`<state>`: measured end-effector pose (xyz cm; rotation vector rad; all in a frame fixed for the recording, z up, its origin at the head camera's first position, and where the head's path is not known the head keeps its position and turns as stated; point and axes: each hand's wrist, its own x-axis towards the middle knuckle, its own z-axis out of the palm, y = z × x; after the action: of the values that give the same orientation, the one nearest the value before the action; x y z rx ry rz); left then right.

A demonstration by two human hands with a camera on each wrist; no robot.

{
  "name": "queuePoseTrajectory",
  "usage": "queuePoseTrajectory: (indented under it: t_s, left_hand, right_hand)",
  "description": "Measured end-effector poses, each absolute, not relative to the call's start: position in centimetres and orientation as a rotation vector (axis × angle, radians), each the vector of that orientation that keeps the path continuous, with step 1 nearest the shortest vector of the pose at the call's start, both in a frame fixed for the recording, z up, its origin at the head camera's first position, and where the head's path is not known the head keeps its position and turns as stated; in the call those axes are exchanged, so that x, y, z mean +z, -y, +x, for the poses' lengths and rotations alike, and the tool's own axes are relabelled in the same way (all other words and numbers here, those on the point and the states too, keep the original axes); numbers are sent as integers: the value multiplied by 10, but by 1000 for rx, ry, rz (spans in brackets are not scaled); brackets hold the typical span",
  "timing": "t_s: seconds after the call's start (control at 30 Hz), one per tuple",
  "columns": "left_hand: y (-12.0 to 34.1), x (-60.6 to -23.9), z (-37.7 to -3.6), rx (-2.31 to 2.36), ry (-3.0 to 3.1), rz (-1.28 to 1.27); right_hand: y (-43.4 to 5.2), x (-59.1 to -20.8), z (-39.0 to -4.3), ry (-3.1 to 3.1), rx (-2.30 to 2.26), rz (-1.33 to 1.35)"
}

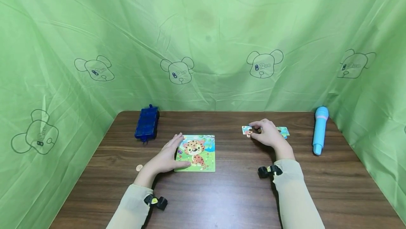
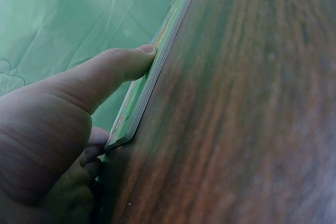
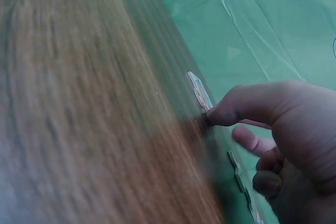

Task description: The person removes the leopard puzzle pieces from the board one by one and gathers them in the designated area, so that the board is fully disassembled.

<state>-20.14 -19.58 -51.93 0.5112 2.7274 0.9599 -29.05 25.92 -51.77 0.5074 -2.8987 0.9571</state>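
Observation:
A square leopard puzzle board (image 1: 200,153) lies flat on the brown table (image 1: 222,193). My left hand (image 1: 177,151) rests at its left side, fingers stretched along the left edge and thumb (image 2: 123,66) pressed against the near edge of the board (image 2: 160,59). Further right, my right hand (image 1: 252,130) is curled over loose puzzle pieces (image 1: 283,131). Its thumb and fingers pinch one small piece (image 1: 245,130) that lies on the table. The right wrist view shows the thumb tip (image 3: 212,116) against that piece (image 3: 198,90), with more pieces (image 3: 236,163) behind the hand.
A dark blue plastic block (image 1: 147,123) stands at the back left. A light blue toy microphone (image 1: 319,130) lies at the right edge. A small round tan disc (image 1: 139,167) sits left of my left wrist. Green printed cloth (image 1: 203,45) walls the table on three sides.

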Motion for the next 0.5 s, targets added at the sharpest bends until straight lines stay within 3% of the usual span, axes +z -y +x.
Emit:
queuePoseTrajectory:
  t_s: [0.5]
  left_hand:
    - [194,-519,-201,963,-2722,496]
  right_hand:
    - [-201,-480,-273,2735,1314,664]
